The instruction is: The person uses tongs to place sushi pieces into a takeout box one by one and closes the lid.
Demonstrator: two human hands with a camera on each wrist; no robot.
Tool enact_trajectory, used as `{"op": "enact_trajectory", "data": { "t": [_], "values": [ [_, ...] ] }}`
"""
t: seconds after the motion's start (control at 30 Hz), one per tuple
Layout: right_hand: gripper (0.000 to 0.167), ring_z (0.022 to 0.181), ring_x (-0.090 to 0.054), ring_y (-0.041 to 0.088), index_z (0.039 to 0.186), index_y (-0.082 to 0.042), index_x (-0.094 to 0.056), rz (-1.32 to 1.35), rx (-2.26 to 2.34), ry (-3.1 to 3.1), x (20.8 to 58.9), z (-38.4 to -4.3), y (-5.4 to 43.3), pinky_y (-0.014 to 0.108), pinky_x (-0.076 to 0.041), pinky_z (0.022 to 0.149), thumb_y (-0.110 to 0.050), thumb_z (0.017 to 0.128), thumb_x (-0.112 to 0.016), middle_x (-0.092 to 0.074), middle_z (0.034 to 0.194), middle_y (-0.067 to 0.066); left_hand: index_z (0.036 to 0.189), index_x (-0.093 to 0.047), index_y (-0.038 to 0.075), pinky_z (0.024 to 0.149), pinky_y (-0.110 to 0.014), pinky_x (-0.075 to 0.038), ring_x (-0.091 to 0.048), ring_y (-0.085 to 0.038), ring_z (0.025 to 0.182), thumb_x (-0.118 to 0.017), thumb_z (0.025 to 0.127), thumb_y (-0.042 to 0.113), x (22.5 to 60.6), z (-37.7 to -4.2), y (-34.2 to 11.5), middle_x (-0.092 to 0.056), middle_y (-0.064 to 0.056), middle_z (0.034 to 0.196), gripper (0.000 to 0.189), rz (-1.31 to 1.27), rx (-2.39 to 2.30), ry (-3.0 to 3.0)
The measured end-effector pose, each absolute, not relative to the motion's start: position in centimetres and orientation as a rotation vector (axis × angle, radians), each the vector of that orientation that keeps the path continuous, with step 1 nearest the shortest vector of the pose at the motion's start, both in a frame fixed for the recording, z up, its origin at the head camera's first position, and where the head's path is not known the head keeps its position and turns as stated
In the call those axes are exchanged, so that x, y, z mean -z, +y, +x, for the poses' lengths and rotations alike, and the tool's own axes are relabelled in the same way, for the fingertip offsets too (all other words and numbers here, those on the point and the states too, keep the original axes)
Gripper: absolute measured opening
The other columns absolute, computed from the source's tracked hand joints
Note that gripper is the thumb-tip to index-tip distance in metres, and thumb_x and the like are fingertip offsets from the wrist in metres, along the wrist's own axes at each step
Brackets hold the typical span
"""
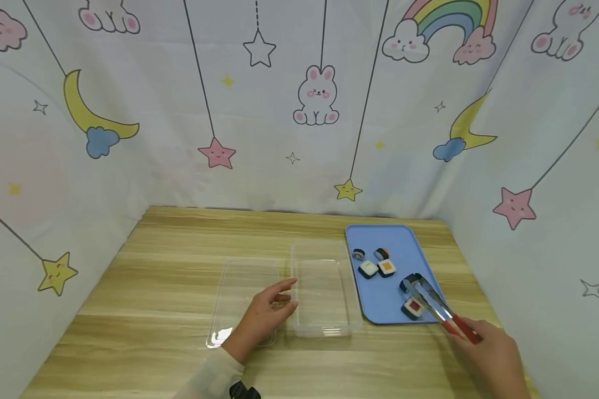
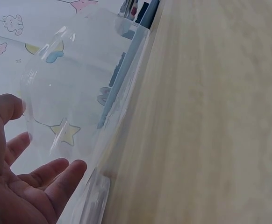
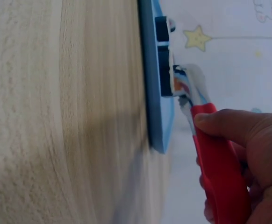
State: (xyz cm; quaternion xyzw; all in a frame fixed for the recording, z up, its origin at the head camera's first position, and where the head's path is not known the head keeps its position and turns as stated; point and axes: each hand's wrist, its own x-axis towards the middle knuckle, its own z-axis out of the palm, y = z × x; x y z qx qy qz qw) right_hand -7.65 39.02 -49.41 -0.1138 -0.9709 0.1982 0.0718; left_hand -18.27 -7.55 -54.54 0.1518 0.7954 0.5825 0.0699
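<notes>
My right hand [image 1: 494,354] grips red-handled metal tongs [image 1: 439,305]. The tongs' tips reach over the blue tray [image 1: 389,238], at a dark-wrapped sushi piece [image 1: 406,282] they partly hide; whether they pinch it I cannot tell. Just nearer lies a sushi piece with a red centre [image 1: 412,308]. In the right wrist view, thumb and fingers wrap the red handle [image 3: 220,168]. My left hand [image 1: 264,313], fingers loosely bent, is at the left wall of a clear plastic container [image 1: 324,333]. In the left wrist view its fingertips [image 2: 75,170] are beside that wall.
Several more sushi pieces, one with a yellow-orange centre [image 1: 386,268], lie on the tray's left side. A clear lid [image 1: 247,277] lies left of the container, partly under the left hand. A printed white curtain [image 1: 259,111] borders the wooden table [image 1: 155,310].
</notes>
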Motion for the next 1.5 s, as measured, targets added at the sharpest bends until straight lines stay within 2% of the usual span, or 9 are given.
{"op": "enact_trajectory", "data": {
  "t": [0.5,0.7,0.93,1.13,1.5],
  "values": [
    [0.047,0.075,-0.061,0.024,0.119,0.000,-0.076,-0.182,-0.508,-2.950,47.8,-10.1,38.0,0.039,-0.047,0.064,-0.021,0.079,-0.088,-0.074,0.094,0.012,0.148,-0.059,0.018,0.087,-0.047,-0.058,-0.066,-0.033,0.121,-0.073,0.099,0.030,54.6,-18.3,-7.7,-0.058,-0.011,0.148,0.053,0.466,-1.744,2.400],
    [0.047,0.076,-0.064,0.027,0.117,0.001,-0.076,-0.154,-0.493,-2.955,47.6,-10.2,38.0,0.044,-0.050,0.066,-0.020,0.078,-0.089,-0.074,0.092,0.012,0.148,-0.059,0.020,0.087,-0.048,-0.058,-0.066,-0.032,0.121,-0.073,0.099,0.029,54.4,-18.3,-7.6,-0.058,-0.011,0.147,0.052,0.452,-1.728,2.410],
    [0.046,0.084,-0.068,0.035,0.117,-0.001,-0.077,-0.155,-0.485,-2.937,47.7,-10.1,38.1,0.048,-0.052,0.068,-0.020,0.077,-0.090,-0.075,0.101,0.020,0.149,-0.058,0.019,0.087,-0.047,-0.058,-0.066,-0.032,0.120,-0.073,0.099,0.027,54.3,-18.2,-7.6,-0.058,-0.013,0.147,0.052,0.447,-1.737,2.399],
    [0.046,0.085,-0.069,0.035,0.117,-0.001,-0.077,-0.181,-0.495,-2.930,47.9,-10.0,38.3,0.050,-0.052,0.069,-0.020,0.078,-0.090,-0.075,0.103,0.021,0.148,-0.059,0.019,0.088,-0.047,-0.057,-0.066,-0.031,0.121,-0.074,0.098,0.029,54.2,-18.1,-7.6,-0.058,-0.011,0.148,0.053,0.445,-1.728,2.416],
    [0.050,0.077,-0.065,0.030,0.119,0.002,-0.075,-0.225,-0.547,-2.874,46.4,-10.1,37.7,0.038,-0.048,0.063,-0.024,0.079,-0.091,-0.074,0.098,0.019,0.143,-0.063,0.016,0.089,-0.048,-0.057,-0.065,-0.034,0.124,-0.078,0.095,0.019,54.2,-18.0,-7.3,-0.058,-0.010,0.149,0.050,0.394,-1.870,2.355]
  ]
}}
